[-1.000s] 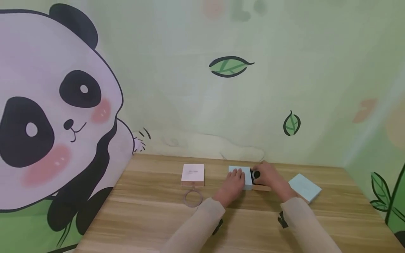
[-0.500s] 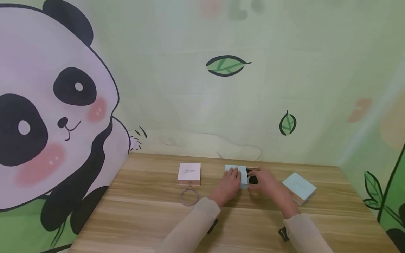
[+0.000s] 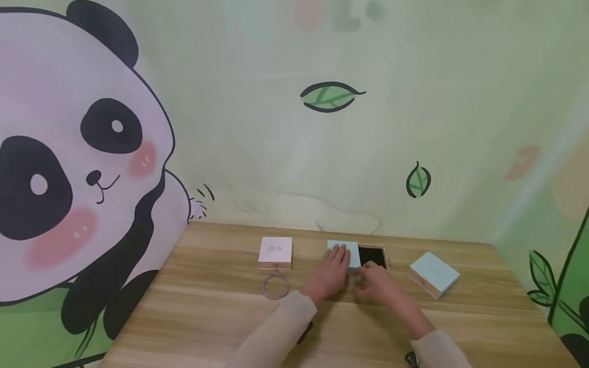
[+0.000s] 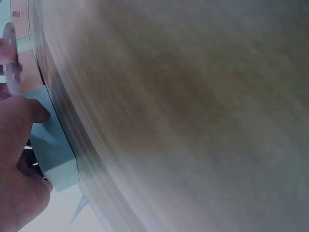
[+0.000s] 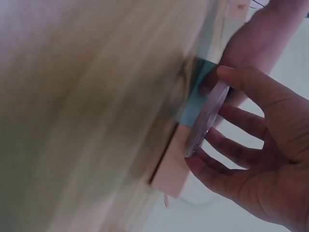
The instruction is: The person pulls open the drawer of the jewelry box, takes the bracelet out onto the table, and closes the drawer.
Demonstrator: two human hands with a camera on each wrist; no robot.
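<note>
My left hand (image 3: 331, 268) holds a light blue sliding box (image 3: 344, 250), fingers lying over its top and thumb against its front side in the left wrist view. The box's pink drawer (image 3: 388, 259) sticks out to the right, showing its black lining (image 3: 371, 256). Just in front of the drawer, my right hand (image 3: 375, 281) pinches a pale translucent bangle (image 5: 207, 116) between thumb and fingers. The right wrist view shows the bangle nearly edge-on, apart from the box.
To the left, a pale pink box (image 3: 275, 252) stands by another bangle (image 3: 275, 296) lying flat on the wooden table (image 3: 221, 306). A second light blue box (image 3: 434, 273) lies angled at the right. Behind the table rises a wall (image 3: 257, 153) with a panda picture.
My right hand has lifted the bangle out of the open drawer and brought it toward me, baring the black lining. The left hand has stayed on the box.
</note>
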